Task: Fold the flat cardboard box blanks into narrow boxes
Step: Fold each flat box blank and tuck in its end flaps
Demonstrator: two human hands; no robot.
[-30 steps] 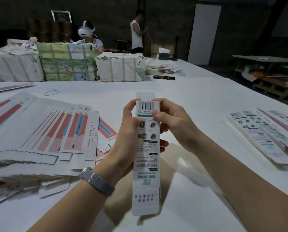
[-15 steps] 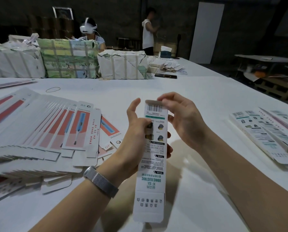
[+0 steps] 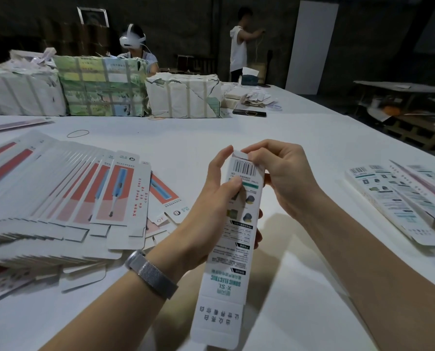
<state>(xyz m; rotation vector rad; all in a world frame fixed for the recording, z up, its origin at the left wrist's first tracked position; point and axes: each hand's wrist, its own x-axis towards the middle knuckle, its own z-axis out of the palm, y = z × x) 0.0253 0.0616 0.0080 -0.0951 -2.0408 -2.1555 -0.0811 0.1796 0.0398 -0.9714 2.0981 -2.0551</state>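
Observation:
A long narrow white box [image 3: 234,254] with a barcode and green print stands tilted above the table, its far end up. My left hand [image 3: 211,209] grips its upper half, thumb across the printed face. My right hand [image 3: 279,178] pinches the top flap at the far end, fingers curled over it. The near bottom flap hangs open. A fanned stack of flat blanks [image 3: 59,206] with red and blue print lies to the left.
Several folded narrow boxes [image 3: 398,198] lie at the right on the white table [image 3: 300,138]. Wrapped bundles [image 3: 100,87] line the far side, with a rubber band [image 3: 77,133] and a phone [image 3: 249,113] nearby. Two people are beyond the table.
The top flap stood straight up a second ago; my right hand has bent it over onto the box's far end. The box has tilted slightly to the right.

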